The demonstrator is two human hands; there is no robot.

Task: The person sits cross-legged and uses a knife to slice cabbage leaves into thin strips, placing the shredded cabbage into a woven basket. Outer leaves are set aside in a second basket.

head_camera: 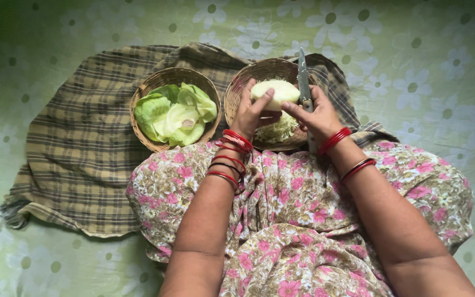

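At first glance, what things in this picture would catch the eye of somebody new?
In the middle, the left hand holds a pale cabbage piece over the right basket, while the right hand presses a knife against it; shreds lie below. The left basket holds loose green cabbage leaves. Both baskets stand on a checked cloth, and red bangles ring both wrists.

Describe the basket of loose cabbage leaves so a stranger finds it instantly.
On the checked brown cloth sit two round woven baskets. Take the woven basket of green leaves, away from both hands. The other basket holds only pale shreds, under the left hand and the right hand.
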